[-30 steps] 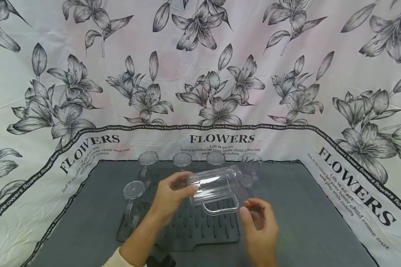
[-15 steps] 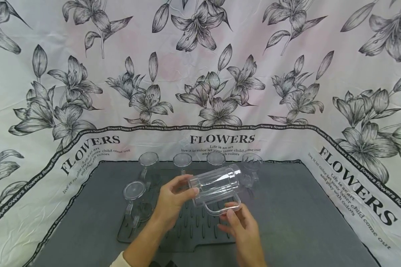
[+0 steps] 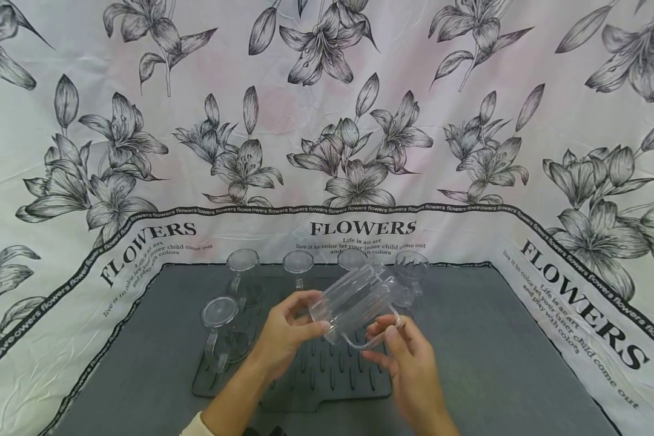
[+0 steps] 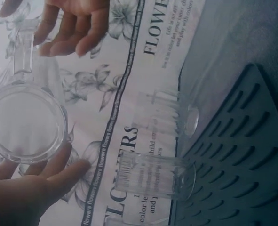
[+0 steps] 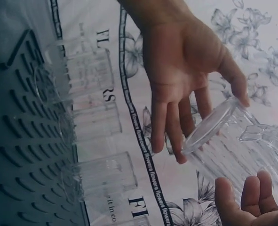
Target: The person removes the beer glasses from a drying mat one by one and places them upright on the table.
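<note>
A clear ribbed mug (image 3: pixel 354 300) is held above the mat, tilted so its far end points up and to the right. My left hand (image 3: pixel 289 333) grips its near round end, thumb in front and fingers behind. The mug's handle (image 3: pixel 370 342) hangs on the lower right side. At this handle my right hand (image 3: pixel 414 363) pinches with thumb and forefinger, its other fingers loosely bent. The left wrist view shows the mug's round end (image 4: pixel 28 125) resting over the left fingers. In the right wrist view, the left hand (image 5: pixel 181 70) reaches down around that end.
Several similar clear mugs stand around: one at left (image 3: pixel 220 312), one at back left (image 3: pixel 243 261), others along the back, including one at back right (image 3: pixel 411 266). Under them lies a dark ridged drying mat (image 3: pixel 300 387) on a grey tabletop (image 3: pixel 512 363). A flower-printed cloth (image 3: pixel 360 188) rises behind.
My right hand has come in from the right and taken the handle. The mug's far end has tipped upward, while the left hand keeps its grip. The standing mugs stay put.
</note>
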### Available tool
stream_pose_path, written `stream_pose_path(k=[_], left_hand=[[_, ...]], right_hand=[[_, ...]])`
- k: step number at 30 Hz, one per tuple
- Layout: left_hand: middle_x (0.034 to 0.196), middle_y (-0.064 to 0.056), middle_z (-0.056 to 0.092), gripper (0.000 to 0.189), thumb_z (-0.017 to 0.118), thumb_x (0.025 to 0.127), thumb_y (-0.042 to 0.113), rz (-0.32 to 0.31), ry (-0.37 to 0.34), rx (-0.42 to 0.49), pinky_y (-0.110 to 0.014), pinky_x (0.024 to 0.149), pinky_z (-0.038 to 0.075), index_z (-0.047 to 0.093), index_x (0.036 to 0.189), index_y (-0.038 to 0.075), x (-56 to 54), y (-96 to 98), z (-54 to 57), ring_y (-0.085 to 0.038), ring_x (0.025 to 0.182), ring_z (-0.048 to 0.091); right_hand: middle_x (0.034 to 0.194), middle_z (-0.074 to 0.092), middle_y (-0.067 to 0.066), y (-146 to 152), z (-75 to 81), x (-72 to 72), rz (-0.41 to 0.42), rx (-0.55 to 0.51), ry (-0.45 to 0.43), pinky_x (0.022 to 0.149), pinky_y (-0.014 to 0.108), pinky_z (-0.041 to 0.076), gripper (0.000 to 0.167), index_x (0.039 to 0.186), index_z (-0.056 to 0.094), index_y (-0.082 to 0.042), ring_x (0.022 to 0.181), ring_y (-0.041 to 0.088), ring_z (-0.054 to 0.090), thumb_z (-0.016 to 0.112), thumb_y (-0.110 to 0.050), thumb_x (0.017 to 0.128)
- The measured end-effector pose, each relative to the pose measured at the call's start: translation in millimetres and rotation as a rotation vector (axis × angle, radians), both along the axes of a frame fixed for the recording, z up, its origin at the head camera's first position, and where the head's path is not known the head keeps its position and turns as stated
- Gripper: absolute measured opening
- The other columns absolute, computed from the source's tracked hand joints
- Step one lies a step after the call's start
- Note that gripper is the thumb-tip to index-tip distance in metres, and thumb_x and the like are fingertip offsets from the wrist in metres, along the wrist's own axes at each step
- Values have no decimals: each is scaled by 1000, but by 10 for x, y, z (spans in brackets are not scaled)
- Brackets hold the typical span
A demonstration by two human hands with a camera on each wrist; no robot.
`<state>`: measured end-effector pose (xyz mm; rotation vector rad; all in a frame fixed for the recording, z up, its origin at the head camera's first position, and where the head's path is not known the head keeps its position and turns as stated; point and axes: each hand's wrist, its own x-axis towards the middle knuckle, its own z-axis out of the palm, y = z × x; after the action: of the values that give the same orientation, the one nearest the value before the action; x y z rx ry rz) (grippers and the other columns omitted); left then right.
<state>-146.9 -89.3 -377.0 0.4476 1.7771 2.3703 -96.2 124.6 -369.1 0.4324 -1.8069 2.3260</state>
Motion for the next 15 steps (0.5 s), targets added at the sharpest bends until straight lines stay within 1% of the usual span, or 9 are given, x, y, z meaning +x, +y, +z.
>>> stream_pose_path(k=[4, 9, 15], left_hand=[[135, -24, 39, 63, 71, 81, -4, -27, 3, 23, -37, 90, 50, 41, 136, -7, 4, -9, -31, -36, 116, 55], [139, -24, 35, 67, 73, 80, -5, -67, 6, 33, -36, 88, 52, 39, 138, -6, 9, -14, -81, -41, 121, 49], [140, -26, 35, 72, 75, 80, -4, -113, 24, 23, -38, 90, 51, 35, 139, -9, -9, -21, -177, -38, 124, 47]], right_hand=[[109, 47, 26, 14, 34, -1, 68, -61, -4, 77, 53, 54, 23, 108, 47, 12, 101, 33, 52, 38, -9, 105], [108, 47, 27, 40, 53, 11, 132, -89, -13, 78, 54, 53, 27, 107, 47, 13, 101, 34, 51, 35, -11, 106], [107, 50, 25, 51, 63, 35, 172, -95, -31, 81, 56, 52, 31, 111, 47, 15, 101, 31, 52, 34, -13, 106]])
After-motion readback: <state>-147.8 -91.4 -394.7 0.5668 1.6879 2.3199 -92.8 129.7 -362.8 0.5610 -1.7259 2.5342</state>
